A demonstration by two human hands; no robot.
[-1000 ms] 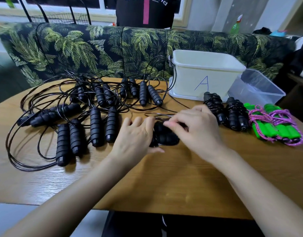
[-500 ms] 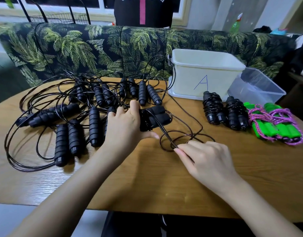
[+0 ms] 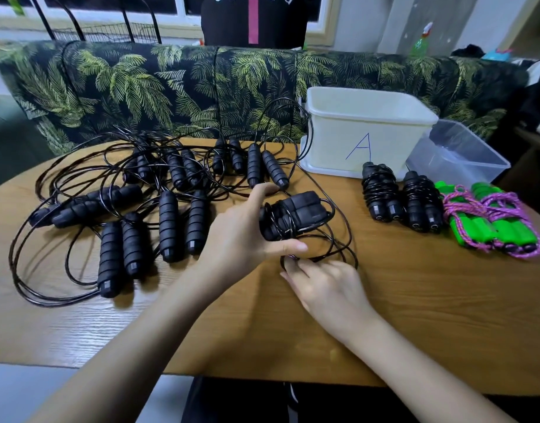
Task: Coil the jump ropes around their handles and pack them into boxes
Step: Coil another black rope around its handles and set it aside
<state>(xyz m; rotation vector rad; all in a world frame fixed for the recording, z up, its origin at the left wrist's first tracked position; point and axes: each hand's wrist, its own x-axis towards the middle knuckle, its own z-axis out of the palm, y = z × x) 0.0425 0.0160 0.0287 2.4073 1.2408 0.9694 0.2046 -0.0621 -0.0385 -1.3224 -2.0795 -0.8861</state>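
Bench (image 3: pixel 430 306), mid-coil: your left grip (image 3: pixel 247 236) clamps the paired handles (image 3: pixel 296 215); right grip (image 3: pixel 326 288) pinches cord (image 3: pixel 320 258) at 5 o'clock. Wrap next.

I count two boxes: a white box marked A (image 3: pixel 366 129) and a clear box (image 3: pixel 458 154). Two coiled black jump ropes (image 3: pixel 380 195), two green-handled ropes (image 3: pixel 503 232), one half-wound black rope (image 3: pixel 305 206), roughly fourteen loose black handles (image 3: pixel 168 227).
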